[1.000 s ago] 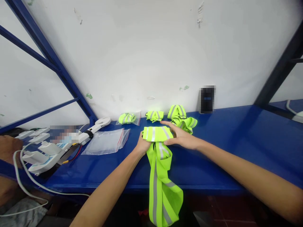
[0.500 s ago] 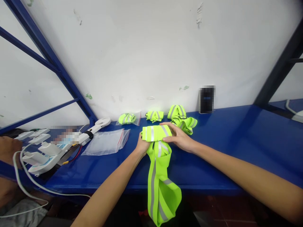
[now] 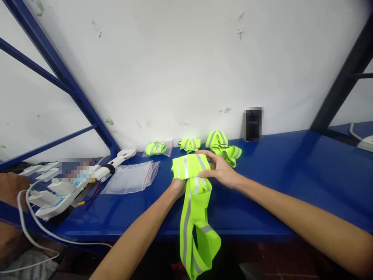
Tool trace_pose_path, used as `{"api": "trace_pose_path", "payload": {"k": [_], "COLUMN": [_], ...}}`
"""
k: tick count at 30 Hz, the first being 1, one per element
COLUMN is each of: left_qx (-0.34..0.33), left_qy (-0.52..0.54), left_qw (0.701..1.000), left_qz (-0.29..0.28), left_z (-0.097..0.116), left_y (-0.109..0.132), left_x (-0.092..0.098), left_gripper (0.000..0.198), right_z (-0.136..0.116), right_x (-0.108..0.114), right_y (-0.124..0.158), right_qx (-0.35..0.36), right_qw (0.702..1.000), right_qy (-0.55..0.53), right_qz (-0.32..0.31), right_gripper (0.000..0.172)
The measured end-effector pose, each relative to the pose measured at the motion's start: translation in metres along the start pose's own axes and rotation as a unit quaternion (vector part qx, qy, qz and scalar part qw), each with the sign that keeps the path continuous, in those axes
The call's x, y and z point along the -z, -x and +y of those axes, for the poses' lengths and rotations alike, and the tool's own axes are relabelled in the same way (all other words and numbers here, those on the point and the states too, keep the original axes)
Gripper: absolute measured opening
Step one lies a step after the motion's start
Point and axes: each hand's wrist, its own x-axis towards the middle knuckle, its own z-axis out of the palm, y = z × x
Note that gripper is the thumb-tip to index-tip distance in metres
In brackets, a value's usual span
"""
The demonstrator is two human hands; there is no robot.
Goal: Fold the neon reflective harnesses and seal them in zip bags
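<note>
White scuffed wall (image 3: 163, 70) behind, glossy blue tabletop (image 3: 276, 194) across the lower half of the frame. Near picture centre: flat-folded neon yellow-green fabric bundle with silver reflective bands (image 3: 186, 166), held up between both hands. Right hand (image 3: 223, 171): narrow pinch on the right end, thumb on the front face, index finger along the top edge. Left hand (image 3: 177, 187): under and behind the lower left, fingers hidden by cloth, so can't tell how tightly closed. Below the bundle, matching loose strap loops with grey stripes (image 3: 186, 233) hanging past the front table edge to bottom centre, partly open and twisted. Step in hand, judging by the layers: wrapping and squaring the fold. To do well: keep thumb pressure on the outer layer, carry the weight from below with the left, untwist the hanging loops before taking up more, lay each turn flat and to equal width. Moderate tension; too slack likely to bulge, too hard likely to skew the layers. Mind the dangling weight, likely to drag inner folds loose. Avoid snagging the loose neon strap heap with silver stripes (image 3: 230, 153), just beyond the right hand.
</note>
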Motion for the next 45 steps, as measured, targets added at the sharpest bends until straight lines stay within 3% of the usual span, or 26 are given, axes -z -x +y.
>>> {"api": "trace_pose_path", "payload": {"k": [2,7,13,17,22,26,30,36,40,45], "left_qx": [-0.008,-0.045,-0.031,-0.039,-0.066,-0.076,-0.084,-0.092,-0.103,-0.129], "left_qy": [0.084,0.131,0.124,0.013,-0.121,-0.162,-0.155,-0.142,-0.156,-0.156], "left_qw": [0.996,0.989,0.99,0.997,0.99,0.984,0.984,0.986,0.982,0.979], "left_qz": [-0.003,0.048,-0.052,-0.062,-0.017,0.019,0.018,-0.005,-0.016,-0.026], "left_z": [0.003,0.013,0.018,0.016,0.013,0.012,0.013,0.016,0.018,0.018], "left_y": [0.001,0.001,-0.001,0.0,-0.002,-0.005,-0.004,-0.003,-0.005,-0.007], "left_x": [-0.004,-0.009,-0.007,-0.004,0.0,0.004,0.003,0.002,0.007,0.011], "left_gripper": [0.037,0.038,0.044,0.045,0.044,0.041,0.042,0.048,0.047,0.046], "right_z": [-0.001,-0.001,-0.004,-0.009,-0.013,-0.008,-0.002,-0.001,-0.002,-0.006], "right_x": [-0.001,0.002,0.009,0.008,0.012,0.013,0.01,0.011,0.012,0.006], "right_y": [0.0,-0.002,-0.003,-0.002,-0.001,-0.002,-0.003,-0.004,-0.002,0.001], "right_qx": [0.0,-0.002,0.022,0.013,0.005,-0.024,-0.01,-0.017,-0.042,-0.022], "right_qw": [1.0,1.0,0.992,0.978,0.977,0.978,0.984,0.987,0.997,0.998], "right_qy": [-0.013,-0.014,0.07,0.143,0.182,0.194,0.159,0.134,0.066,0.054], "right_qz": [0.002,0.011,0.104,0.154,0.113,0.07,0.085,0.092,0.024,-0.02], "right_gripper": [0.066,0.067,0.066,0.07,0.092,0.072,0.055,0.058,0.07,0.042]}}
